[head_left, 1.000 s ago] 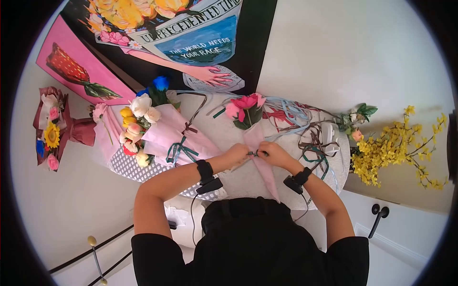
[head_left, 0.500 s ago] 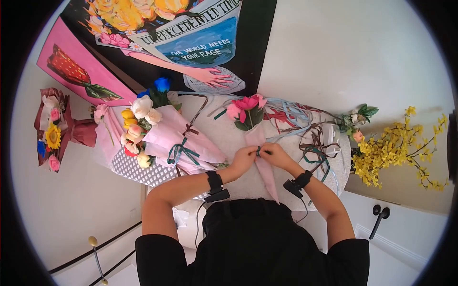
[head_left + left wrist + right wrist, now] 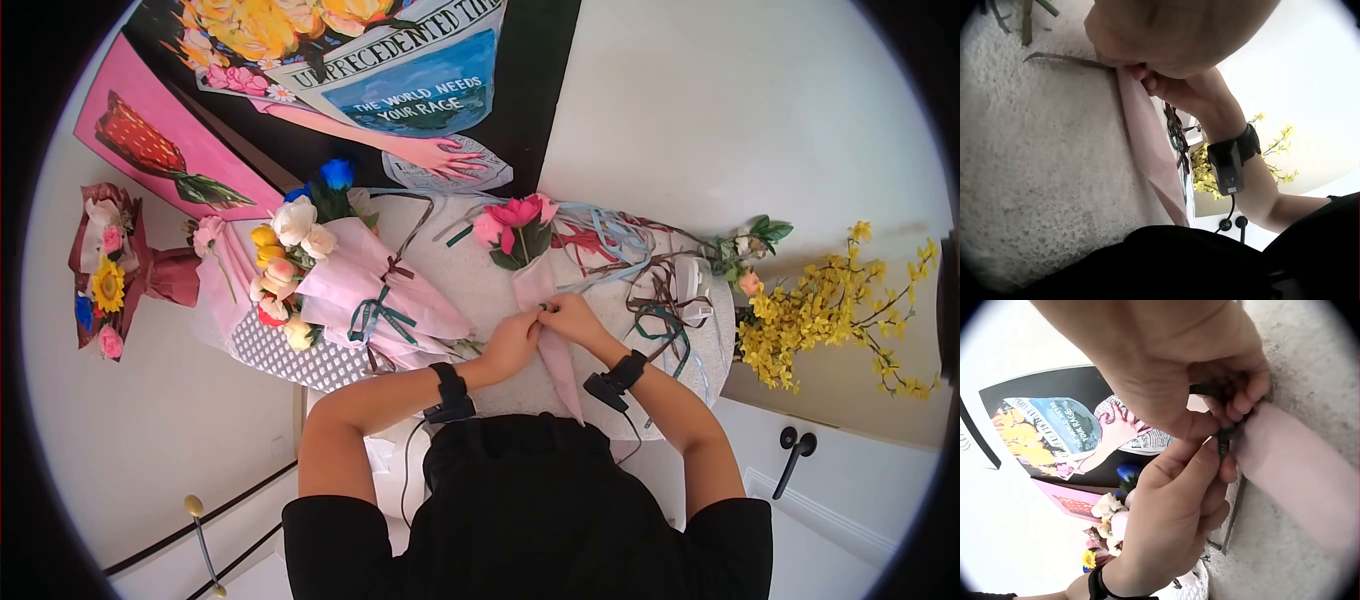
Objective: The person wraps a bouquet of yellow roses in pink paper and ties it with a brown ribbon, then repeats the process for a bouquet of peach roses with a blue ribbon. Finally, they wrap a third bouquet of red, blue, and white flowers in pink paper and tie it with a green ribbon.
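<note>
A small bouquet of pink flowers (image 3: 515,218) lies on the table, its stems wrapped in pale pink paper (image 3: 560,375). Both hands meet over the narrow middle of this wrap. My left hand (image 3: 510,345) pinches a dark green ribbon (image 3: 1225,445) between thumb and fingers. From the other side my right hand (image 3: 575,320) has curled fingers on the same ribbon, close against the paper, as the right wrist view shows. In the left wrist view the back of the left hand (image 3: 1172,31) hides most of the ribbon; a loose ribbon end (image 3: 1063,58) sticks out beside it.
Left of the hands lies a larger pink-wrapped bouquet (image 3: 385,300) with a green bow. Tangled ribbons (image 3: 655,300) and a white device (image 3: 692,285) are on the right, near yellow blossoms (image 3: 800,320). Paintings (image 3: 420,100) stand behind the table (image 3: 470,250).
The hands were slightly apart with the green ribbon between them; now their fingertips come together over the wrap. The left hand has shifted right and toward the body. The bouquet stays in place.
</note>
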Available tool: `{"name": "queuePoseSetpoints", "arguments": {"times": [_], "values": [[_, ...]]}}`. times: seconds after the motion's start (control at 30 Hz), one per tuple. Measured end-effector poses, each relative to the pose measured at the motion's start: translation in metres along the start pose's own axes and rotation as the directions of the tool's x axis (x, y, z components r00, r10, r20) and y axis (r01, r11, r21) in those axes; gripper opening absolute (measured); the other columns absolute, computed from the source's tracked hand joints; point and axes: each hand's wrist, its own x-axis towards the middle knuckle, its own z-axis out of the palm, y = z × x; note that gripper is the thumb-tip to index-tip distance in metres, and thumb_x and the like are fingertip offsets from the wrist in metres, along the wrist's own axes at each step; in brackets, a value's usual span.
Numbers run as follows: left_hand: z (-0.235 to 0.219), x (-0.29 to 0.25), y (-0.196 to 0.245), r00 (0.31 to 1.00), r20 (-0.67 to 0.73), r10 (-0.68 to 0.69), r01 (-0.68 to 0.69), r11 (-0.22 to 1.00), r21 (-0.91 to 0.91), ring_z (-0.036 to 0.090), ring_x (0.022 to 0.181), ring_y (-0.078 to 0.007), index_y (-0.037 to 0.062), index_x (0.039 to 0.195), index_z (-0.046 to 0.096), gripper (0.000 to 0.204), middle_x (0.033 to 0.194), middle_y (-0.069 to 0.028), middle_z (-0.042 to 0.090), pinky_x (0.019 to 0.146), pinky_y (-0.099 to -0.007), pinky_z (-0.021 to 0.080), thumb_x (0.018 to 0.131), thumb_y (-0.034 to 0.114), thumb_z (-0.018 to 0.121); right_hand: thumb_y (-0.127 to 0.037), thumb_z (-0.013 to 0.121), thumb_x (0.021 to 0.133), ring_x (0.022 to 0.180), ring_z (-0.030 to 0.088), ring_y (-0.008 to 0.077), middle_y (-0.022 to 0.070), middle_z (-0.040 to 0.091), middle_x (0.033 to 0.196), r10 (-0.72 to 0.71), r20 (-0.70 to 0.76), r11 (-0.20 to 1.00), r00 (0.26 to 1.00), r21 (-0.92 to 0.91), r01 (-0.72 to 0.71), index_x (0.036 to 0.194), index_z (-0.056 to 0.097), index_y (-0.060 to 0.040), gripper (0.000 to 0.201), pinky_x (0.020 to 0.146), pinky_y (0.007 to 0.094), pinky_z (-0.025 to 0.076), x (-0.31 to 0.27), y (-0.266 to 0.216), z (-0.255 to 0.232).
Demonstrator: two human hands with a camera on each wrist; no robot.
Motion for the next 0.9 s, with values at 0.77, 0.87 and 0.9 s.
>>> {"name": "queuePoseSetpoints", "arguments": {"times": [0.77, 0.87, 0.9], "values": [[-0.009, 0.014, -0.019, 0.998, 0.057, 0.032, -0.025, 0.992, -0.125, 0.059, 0.063, -0.0178, -0.0002, 0.091, 0.053, 0.009, 0.072, -0.0122, 0.06, 0.059, -0.0291, 0.045, 0.082, 0.003, 0.053, -0.017, 0.055, 0.071, 0.058, 0.054, 0.0252, 0.0188, 0.053, 0.063, -0.006, -0.072, 1.0, 0.997, -0.027, 0.004, 0.069, 0.056, 0.0048, 0.022, 0.055, 0.0367, 0.04, -0.002, -0.001, 0.012], [-0.009, 0.017, -0.02, 0.999, 0.042, 0.034, -0.028, 0.991, -0.127, 0.058, 0.061, -0.0183, 0.0001, 0.088, 0.053, 0.008, 0.071, -0.0127, 0.059, 0.058, -0.0292, 0.045, 0.082, 0.004, 0.054, -0.016, 0.055, 0.071, 0.057, 0.054, 0.0223, 0.0171, 0.053, 0.061, -0.019, -0.056, 1.0, 0.998, -0.026, 0.017, 0.069, 0.056, 0.0038, 0.02, 0.055, 0.0362, 0.04, -0.002, 0.0, 0.011], [-0.01, 0.018, -0.021, 0.999, 0.03, 0.036, -0.032, 0.992, -0.123, 0.058, 0.06, -0.0187, 0.0004, 0.087, 0.052, 0.008, 0.069, -0.0128, 0.058, 0.057, -0.0291, 0.045, 0.081, 0.006, 0.055, -0.016, 0.055, 0.071, 0.057, 0.054, 0.0223, 0.0171, 0.053, 0.061, -0.018, -0.055, 1.0, 0.998, -0.025, 0.017, 0.069, 0.056, 0.0038, 0.02, 0.055, 0.0362, 0.04, -0.003, 0.001, 0.013]]}}
